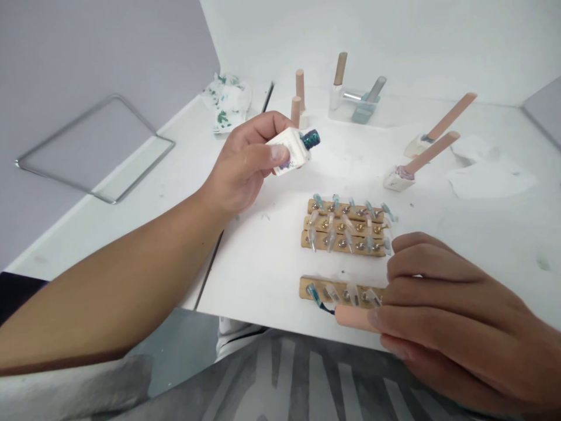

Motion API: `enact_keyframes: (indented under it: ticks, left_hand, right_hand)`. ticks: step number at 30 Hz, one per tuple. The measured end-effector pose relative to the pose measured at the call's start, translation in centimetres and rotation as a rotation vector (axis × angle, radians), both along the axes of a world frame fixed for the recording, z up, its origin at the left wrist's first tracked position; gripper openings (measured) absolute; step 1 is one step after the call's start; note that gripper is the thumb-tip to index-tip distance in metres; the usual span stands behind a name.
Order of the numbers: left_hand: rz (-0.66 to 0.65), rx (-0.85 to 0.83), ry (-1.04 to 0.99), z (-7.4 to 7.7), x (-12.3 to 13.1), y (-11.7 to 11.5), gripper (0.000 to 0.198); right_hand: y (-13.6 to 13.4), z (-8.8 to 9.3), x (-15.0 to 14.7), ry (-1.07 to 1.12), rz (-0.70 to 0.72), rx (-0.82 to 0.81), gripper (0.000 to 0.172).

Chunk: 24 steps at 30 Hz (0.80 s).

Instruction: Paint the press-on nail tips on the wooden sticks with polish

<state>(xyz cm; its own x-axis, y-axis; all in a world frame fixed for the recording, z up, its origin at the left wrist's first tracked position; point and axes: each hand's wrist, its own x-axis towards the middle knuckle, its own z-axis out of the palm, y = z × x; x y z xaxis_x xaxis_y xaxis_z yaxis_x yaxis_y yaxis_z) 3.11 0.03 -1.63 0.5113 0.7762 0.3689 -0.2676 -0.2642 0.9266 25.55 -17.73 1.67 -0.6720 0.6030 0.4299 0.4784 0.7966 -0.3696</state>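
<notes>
a white bottle (289,155) is pinched by the grip of the left hand (243,166) above the table (258,263); a pink-handled brush (353,317) is pinched by the right hand (456,301), its dark bristles (326,309) set against the teal nail tip (314,294) on the near wooden strip (322,283).

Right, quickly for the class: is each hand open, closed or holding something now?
Left hand: closed around a white, square-sided bottle with a glittery teal neck.
Right hand: closed on a peach, cylindrical brush handle.
</notes>
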Motion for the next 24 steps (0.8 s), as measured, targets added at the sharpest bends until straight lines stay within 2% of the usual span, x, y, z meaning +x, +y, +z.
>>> enact_keyframes:
  ticks: [5, 9, 14, 16, 20, 24]
  left_hand:
    - [-0.011, -0.011, -0.019, 0.02, -0.01, -0.03, 0.013]
    - [-0.012, -0.014, -0.028, -0.03, -0.01, -0.06, 0.012]
    - [-0.022, -0.001, -0.023, -0.06, -0.03, -0.04, 0.012]
    - [-0.017, -0.007, -0.018, -0.05, -0.03, -0.04, 0.012]
    - [-0.010, -0.021, -0.027, 0.03, 0.00, -0.12, 0.013]
    - [0.008, -0.033, -0.022, 0.17, 0.00, -0.29, 0.011]
  right_hand:
    - [-0.31, -0.22, 0.16, 0.021, -0.080, 0.031, 0.016]
    - [0.06, -0.26, -0.14, 0.011, -0.051, 0.098, 0.010]
    - [-0.13, 0.02, -0.20, 0.002, 0.003, 0.010, 0.009]
    - [-0.47, 0.14, -0.08, 0.001, -0.022, 0.000, 0.010]
    - [-0.76, 0.43, -0.29, -0.004, -0.123, 0.105, 0.006]
    - [-0.50, 0.28, -0.67, -0.079, -0.142, 0.156, 0.009]
